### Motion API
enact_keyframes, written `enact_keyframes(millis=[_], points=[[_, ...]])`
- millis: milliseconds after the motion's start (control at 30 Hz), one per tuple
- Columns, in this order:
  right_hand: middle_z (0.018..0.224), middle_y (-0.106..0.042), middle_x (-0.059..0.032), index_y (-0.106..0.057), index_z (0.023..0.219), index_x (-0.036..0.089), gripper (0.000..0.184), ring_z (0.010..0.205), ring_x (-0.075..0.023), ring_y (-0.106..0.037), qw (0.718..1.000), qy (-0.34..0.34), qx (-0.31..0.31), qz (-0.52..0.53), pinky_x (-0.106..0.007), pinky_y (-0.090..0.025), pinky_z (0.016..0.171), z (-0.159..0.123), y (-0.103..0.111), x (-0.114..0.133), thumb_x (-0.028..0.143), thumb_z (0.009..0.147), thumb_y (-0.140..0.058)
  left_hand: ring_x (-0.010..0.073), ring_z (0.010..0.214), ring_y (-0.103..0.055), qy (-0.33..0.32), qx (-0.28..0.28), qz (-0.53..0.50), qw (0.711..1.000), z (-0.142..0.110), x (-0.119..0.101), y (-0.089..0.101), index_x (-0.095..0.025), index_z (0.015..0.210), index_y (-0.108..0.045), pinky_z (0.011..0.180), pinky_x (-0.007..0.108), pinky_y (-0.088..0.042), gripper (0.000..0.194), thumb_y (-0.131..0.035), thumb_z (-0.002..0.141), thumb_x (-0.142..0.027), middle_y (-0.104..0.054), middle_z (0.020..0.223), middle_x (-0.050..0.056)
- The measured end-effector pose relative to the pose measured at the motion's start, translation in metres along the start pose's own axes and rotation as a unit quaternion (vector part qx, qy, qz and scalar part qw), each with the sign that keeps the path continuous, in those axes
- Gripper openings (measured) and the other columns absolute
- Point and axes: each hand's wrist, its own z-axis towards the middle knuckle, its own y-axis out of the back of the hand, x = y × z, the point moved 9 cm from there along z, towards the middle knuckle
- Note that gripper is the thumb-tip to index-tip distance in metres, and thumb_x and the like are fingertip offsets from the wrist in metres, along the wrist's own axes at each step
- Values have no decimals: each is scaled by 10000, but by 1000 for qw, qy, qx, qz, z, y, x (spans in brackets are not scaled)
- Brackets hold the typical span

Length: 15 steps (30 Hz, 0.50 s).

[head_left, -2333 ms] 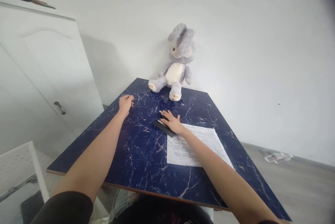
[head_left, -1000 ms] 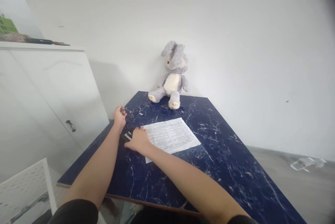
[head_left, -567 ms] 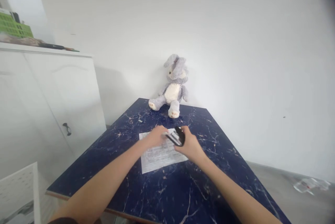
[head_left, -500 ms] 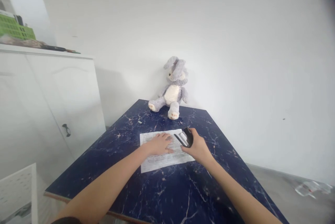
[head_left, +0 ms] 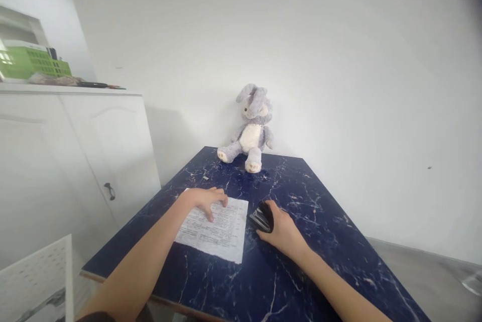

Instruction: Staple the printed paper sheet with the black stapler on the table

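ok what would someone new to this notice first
Probably the gray plush rabbit, sitting at the far end of the dark blue marbled table. Nearer, the left hand is spread over a printed sheet, while the right hand grips a black object beside it.

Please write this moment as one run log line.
left hand: over printed sheet | right hand: gripping black stapler, beside sheet | plush rabbit: seated on blue table
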Motion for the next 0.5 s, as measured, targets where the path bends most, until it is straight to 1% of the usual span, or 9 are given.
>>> enact_keyframes(millis=[100, 200, 267, 367, 433, 500], points=[[1068, -685, -69, -468, 1270, 237, 646, 938, -254, -684, 1000, -1, -6, 7, -355, -516, 826, 2, 7, -4, 297, 688, -741, 366, 1323, -402, 0, 3, 1, 1000, 8, -7, -6, -323, 1227, -562, 956, 416, -444, 648, -835, 648, -426, -495, 1320, 53], [1066, -695, -62, -466, 1277, 245, 656, 929, -256, -691, 1000, -12, -25, 6, -359, -520, 824, 5, 19, -12, 321, 692, -752, 336, 1271, -436, -34, 0, 7, 999, 16, -18, -8, -328, 1235, -555, 991, 423, -419, 636, -831, 669, -420, -503, 1309, 46], [1104, -694, -72, -466, 1284, 246, 673, 953, -265, -690, 999, -22, -48, 5, -370, -522, 841, 7, 28, -18, 334, 687, -765, 316, 1247, -447, -65, -16, 13, 998, 21, -29, -8, -330, 1237, -556, 1019, 429, -399, 622, -830, 686, -425, -506, 1318, 41], [1114, -695, -71, -461, 1295, 247, 692, 954, -261, -688, 996, -34, -86, 12, -370, -525, 848, 9, 40, -27, 349, 686, -774, 308, 1286, -426, -111, -45, 7, 993, 26, -49, -8, -350, 1262, -550, 1048, 434, -378, 584, -799, 744, -453, -481, 1397, 34], [1078, -701, -62, -457, 1300, 244, 694, 927, -252, -688, 994, -38, -103, 18, -363, -529, 833, 11, 46, -32, 359, 693, -773, 305, 1292, -433, -125, -69, 5, 990, 30, -62, -10, -366, 1287, -543, 1070, 458, -359, 559, -761, 789, -500, -481, 1420, 31], [1064, -705, -59, -458, 1305, 240, 696, 913, -247, -690, 994, -32, -104, 17, -353, -529, 821, 13, 51, -36, 356, 695, -772, 310, 1297, -440, -131, -106, 13, 986, 37, -75, -12, -367, 1296, -548, 1102, 497, -322, 543, -717, 820, -567, -497, 1418, 37]])
